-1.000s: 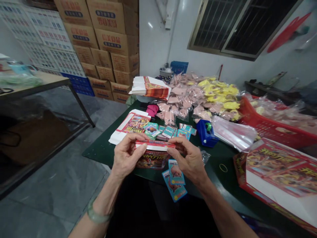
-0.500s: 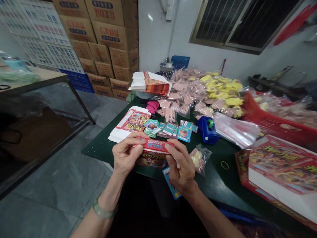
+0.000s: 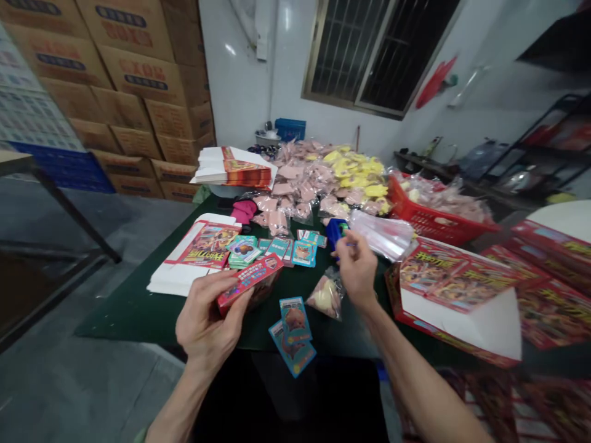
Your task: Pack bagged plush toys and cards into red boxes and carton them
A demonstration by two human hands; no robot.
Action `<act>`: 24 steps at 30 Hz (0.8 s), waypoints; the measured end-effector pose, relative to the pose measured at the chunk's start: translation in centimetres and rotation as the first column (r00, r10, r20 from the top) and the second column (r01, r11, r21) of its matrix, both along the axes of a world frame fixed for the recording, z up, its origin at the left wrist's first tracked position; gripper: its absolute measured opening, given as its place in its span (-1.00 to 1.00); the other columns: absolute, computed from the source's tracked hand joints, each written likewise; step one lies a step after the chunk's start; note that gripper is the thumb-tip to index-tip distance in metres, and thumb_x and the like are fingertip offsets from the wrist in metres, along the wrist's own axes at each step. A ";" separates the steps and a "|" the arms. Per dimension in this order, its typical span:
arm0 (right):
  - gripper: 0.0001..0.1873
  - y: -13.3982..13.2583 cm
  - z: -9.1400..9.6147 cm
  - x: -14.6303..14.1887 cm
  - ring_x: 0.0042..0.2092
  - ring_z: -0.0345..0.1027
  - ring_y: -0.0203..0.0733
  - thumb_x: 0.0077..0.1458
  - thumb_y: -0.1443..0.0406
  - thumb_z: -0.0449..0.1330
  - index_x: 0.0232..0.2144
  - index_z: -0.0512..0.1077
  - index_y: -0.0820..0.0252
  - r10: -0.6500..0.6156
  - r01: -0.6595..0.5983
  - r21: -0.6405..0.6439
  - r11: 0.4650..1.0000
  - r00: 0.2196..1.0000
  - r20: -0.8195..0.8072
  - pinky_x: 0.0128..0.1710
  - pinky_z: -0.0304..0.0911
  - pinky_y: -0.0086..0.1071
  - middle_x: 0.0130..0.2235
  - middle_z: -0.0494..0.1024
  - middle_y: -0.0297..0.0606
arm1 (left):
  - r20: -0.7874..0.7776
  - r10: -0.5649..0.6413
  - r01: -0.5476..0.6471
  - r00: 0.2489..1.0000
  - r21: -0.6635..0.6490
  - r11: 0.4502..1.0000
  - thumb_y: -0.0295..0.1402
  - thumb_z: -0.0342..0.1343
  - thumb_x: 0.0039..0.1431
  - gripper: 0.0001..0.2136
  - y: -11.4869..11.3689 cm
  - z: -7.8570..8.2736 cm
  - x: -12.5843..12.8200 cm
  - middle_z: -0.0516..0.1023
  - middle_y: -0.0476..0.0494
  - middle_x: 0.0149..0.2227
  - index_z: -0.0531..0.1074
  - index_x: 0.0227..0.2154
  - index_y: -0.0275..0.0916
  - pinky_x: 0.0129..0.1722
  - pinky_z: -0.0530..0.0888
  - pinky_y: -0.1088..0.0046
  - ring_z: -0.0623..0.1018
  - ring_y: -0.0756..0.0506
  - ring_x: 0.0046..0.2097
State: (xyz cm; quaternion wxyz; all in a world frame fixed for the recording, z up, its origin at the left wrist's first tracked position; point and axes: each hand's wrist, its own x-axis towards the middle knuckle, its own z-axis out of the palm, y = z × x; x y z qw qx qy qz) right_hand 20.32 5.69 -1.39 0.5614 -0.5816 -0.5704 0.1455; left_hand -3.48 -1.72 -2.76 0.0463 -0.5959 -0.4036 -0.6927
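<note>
Two hands: left hand (image 3: 205, 323), fingers gripping one red carton (image 3: 249, 284); right hand (image 3: 356, 271), fingers bunched, hold unclear.

My table: dark green work table (image 3: 133, 314)
Near me: flat printed carton blank (image 3: 198, 246), loose picture cards (image 3: 293, 335)
Farther out: stacked carton blanks (image 3: 235, 167), bagged pink and yellow toys (image 3: 318, 178), blue tape dispenser (image 3: 335, 234)

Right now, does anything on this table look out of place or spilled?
Two blue picture cards lie apart from the other cards, near the front edge of the dark green table. One bagged toy also sits alone, away from the main heap of bags. They look stray; no damage is visible.
</note>
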 end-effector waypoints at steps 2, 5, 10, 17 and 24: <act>-0.68 2.1 0.2 3.9 -0.33 0.39 -0.26 0.16 0.23 -0.01 -0.13 0.37 0.31 -0.215 0.218 -0.127 0.968 0.976 0.033 -0.37 0.29 -0.42 -0.24 0.50 -0.17 | -0.047 0.024 -0.024 0.999 0.001 1.000 -0.53 0.30 -0.13 -0.69 0.2 -0.2 0.2 0.52 -0.07 -0.27 0.44 -0.27 -0.18 -0.25 0.47 0.36 0.52 -0.07 -0.25; -0.81 4.7 0.2 8.1 -0.27 0.37 -0.22 0.11 0.28 0.09 -0.35 0.43 0.31 -0.261 0.278 -0.271 0.922 0.961 0.095 -0.33 0.27 -0.43 -0.33 0.50 -0.20 | -0.061 0.046 -0.046 0.997 -0.001 0.999 -0.51 0.29 -0.12 -0.69 0.4 -0.6 0.0 0.52 -0.08 -0.26 0.43 -0.26 -0.17 -0.25 0.47 0.34 0.53 -0.08 -0.24; -0.78 7.3 0.1 9.4 -0.36 0.37 -0.34 0.16 0.22 0.14 -0.27 0.40 0.31 -0.160 0.205 -0.622 0.756 0.979 0.128 -0.37 0.35 -0.40 -0.31 0.47 -0.31 | -0.072 0.013 -0.012 0.997 0.006 1.000 -0.56 0.29 -0.14 -0.62 0.4 -1.2 -0.1 0.53 -0.10 -0.23 0.42 -0.21 -0.18 -0.22 0.45 0.36 0.52 -0.09 -0.22; -0.71 8.6 0.7 8.7 -0.17 0.39 -0.21 0.17 0.21 0.13 -0.11 0.36 0.28 -0.162 0.182 -0.768 0.614 0.981 0.103 -0.21 0.37 -0.25 -0.12 0.45 -0.21 | -0.029 0.001 -0.002 1.000 -0.016 1.000 -0.53 0.30 -0.14 -0.61 1.0 -1.5 -0.6 0.51 -0.11 -0.22 0.44 -0.18 -0.16 -0.19 0.43 0.33 0.51 -0.11 -0.21; -0.67 8.3 1.1 7.4 -0.10 0.37 -0.17 0.17 0.21 0.12 -0.04 0.33 0.25 -0.266 0.133 -0.783 0.608 0.963 -0.043 -0.13 0.35 -0.17 -0.04 0.41 -0.17 | -0.009 -0.021 0.021 1.000 -0.027 0.999 -0.52 0.30 -0.13 -0.63 0.7 -1.6 -0.2 0.51 -0.10 -0.22 0.45 -0.20 -0.15 -0.22 0.44 0.35 0.51 -0.10 -0.22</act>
